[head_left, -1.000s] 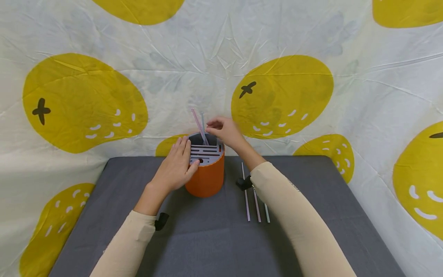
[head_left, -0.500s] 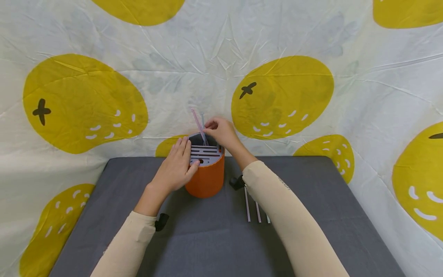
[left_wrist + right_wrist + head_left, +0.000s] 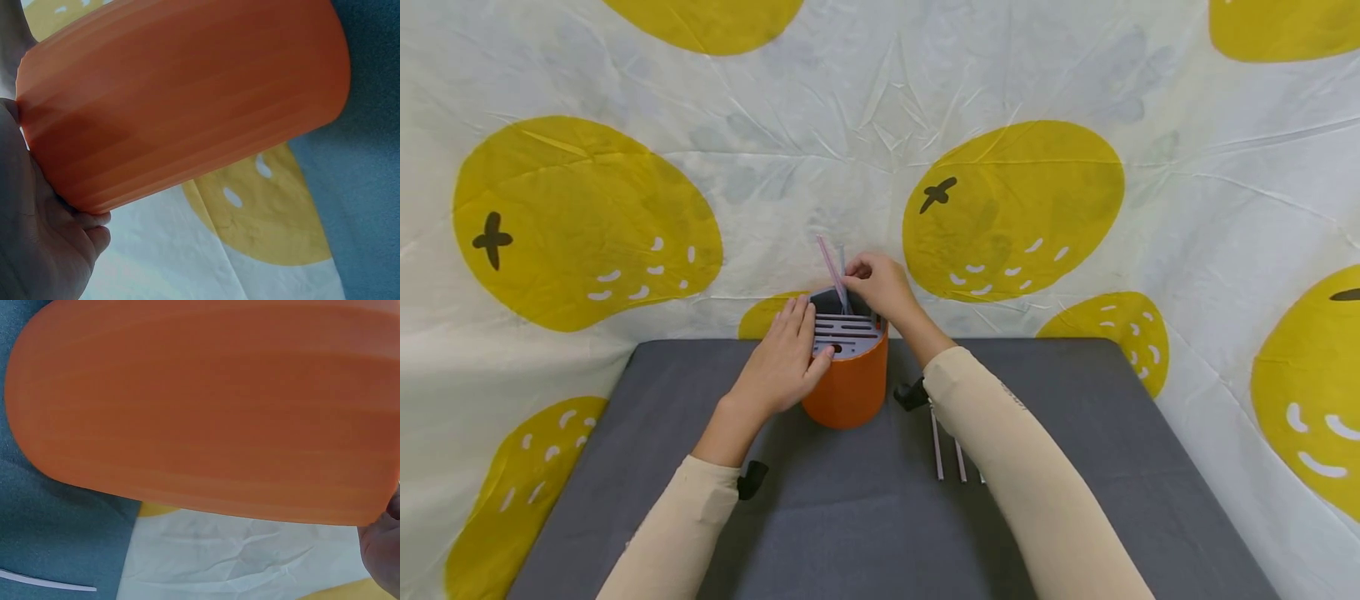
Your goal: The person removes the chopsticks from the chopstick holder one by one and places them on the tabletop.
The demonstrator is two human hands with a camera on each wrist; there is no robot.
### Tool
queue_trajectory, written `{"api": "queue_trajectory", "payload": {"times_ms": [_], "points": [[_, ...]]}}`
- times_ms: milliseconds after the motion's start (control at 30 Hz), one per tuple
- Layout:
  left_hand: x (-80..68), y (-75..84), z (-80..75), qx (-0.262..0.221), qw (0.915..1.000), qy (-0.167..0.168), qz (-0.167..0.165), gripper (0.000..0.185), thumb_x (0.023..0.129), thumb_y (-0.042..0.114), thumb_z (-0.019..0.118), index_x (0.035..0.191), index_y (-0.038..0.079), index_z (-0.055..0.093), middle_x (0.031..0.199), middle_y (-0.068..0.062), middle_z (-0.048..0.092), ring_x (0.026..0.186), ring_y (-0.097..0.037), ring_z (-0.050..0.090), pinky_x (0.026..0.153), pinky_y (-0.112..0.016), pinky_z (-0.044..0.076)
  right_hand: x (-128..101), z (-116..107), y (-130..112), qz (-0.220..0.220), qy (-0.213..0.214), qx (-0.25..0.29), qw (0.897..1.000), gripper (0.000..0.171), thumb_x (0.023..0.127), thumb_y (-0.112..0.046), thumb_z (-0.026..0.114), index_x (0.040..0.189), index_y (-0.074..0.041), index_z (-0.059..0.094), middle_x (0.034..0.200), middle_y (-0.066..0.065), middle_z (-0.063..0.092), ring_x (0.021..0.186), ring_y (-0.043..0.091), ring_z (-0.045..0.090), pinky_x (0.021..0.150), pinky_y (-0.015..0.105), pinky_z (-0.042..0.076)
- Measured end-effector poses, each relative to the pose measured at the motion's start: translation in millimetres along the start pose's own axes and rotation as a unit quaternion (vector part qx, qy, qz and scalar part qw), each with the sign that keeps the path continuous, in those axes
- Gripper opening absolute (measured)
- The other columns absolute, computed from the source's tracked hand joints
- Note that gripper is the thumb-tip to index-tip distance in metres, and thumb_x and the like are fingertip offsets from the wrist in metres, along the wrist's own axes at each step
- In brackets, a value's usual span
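An orange round knife holder (image 3: pixel 847 392) with a grey slotted top (image 3: pixel 847 332) stands near the table's far edge. My left hand (image 3: pixel 775 358) rests on its left rim with straight fingers, the thumb lying over the front of the top. From the open compartment at the back, a pink straw (image 3: pixel 829 257) leans up and left, and a pale blue straw (image 3: pixel 842 257) rises beside it. Over the back right rim, my right hand (image 3: pixel 882 287) pinches the pale blue straw between thumb and fingertips. The orange wall fills most of both wrist views.
Several thin straws (image 3: pixel 937 454) lie side by side on the dark grey table (image 3: pixel 850 517), partly under my right forearm. One straw (image 3: pixel 50 584) shows in the right wrist view. Behind the table hangs a white cloth (image 3: pixel 820 100) with yellow fruit prints.
My right hand has moved slightly left, its fingertips coming onto the pale blue straw. The right forearm has shifted left too, covering more of the straws on the table. My left hand stays in place.
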State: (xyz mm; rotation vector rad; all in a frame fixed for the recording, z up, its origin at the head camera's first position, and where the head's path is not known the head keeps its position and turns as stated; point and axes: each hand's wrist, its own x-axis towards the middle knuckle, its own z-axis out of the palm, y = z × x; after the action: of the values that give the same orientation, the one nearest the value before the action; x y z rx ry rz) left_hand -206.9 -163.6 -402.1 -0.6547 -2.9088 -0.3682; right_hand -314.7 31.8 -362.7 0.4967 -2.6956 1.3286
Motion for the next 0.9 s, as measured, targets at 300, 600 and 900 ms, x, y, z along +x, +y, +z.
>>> {"api": "queue_trajectory", "payload": {"times_ms": [300,600,900], "points": [[0.8,-0.2,0.0,-0.005,0.9999,-0.009,-0.004,0.078,0.110,0.049,0.031,0.162,-0.007,0.015,0.173,-0.022,0.005,0.161,-0.038,0.002,0.131,-0.051,0.009,-3.6,-11.7,-2.2,0.001,-0.006,0.074,0.997,0.011,0.100,-0.017,0.069,0.106,-0.007,0.068,0.099,0.011,0.069,0.091,0.026,0.068,0.083,0.036,0.061],[0.8,-0.8,-0.2,-0.010,0.9999,-0.001,-0.002,0.078,0.109,0.048,0.033,0.162,-0.007,0.017,0.173,-0.022,0.005,0.161,-0.040,0.005,0.131,-0.052,0.010,-3.6,-28.3,-2.3,-0.014,0.022,0.168,0.985,0.011,0.099,-0.007,0.068,0.105,0.002,0.064,0.098,0.014,0.067,0.095,0.032,0.071,0.086,0.035,0.063],[0.9,0.2,-0.7,-0.008,0.9999,-0.005,-0.003,0.078,0.109,0.048,0.033,0.162,-0.007,0.016,0.173,-0.022,0.004,0.161,-0.040,0.005,0.131,-0.052,0.009,-8.6,-50.4,-7.3,-0.047,0.073,0.265,0.960,0.012,0.097,0.000,0.068,0.104,0.008,0.061,0.091,0.006,0.062,0.082,0.017,0.070,0.079,0.033,0.064]]}}
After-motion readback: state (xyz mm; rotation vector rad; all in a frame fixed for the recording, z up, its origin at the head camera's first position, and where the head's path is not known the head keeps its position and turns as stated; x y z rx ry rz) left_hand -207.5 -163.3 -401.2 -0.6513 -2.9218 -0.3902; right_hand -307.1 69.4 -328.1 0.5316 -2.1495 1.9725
